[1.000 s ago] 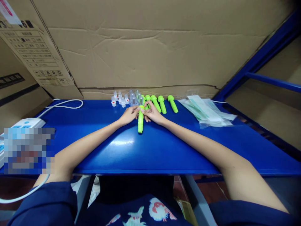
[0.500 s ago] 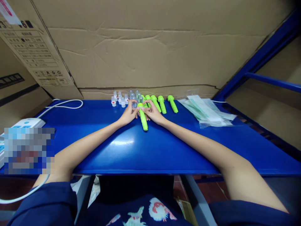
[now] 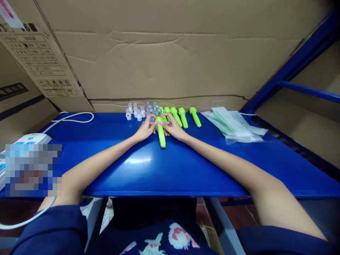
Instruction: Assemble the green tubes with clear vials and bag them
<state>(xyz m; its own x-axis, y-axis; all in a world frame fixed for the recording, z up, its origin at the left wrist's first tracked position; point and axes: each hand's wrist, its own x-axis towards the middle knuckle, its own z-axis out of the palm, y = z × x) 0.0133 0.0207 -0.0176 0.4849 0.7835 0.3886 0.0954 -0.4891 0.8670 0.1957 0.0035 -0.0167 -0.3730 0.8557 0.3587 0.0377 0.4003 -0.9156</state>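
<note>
Both my hands meet at the far middle of the blue table (image 3: 170, 170). My left hand (image 3: 145, 130) pinches a small clear cap (image 3: 152, 119) against the top of a lime-green plastic tube (image 3: 161, 134). My right hand (image 3: 174, 128) pinches the same tube's upper end from the right. The tube's lower end points toward me and rests on the table. Behind my fingers lies a row of several more green tubes (image 3: 182, 117), with a cluster of clear caps (image 3: 138, 111) to their left.
A stack of sealed clear pouches (image 3: 233, 124) lies to the right. A white power strip (image 3: 29, 139) and its cable (image 3: 73, 117) sit at the left. Cardboard boxes (image 3: 164, 53) wall off the back, and a blue rack frame (image 3: 300, 60) rises at the right.
The green tube between my fingers has swung: its lower end moved from pointing left of centre to slightly right, then settled. My left fingers brought a clear cap to its top.
</note>
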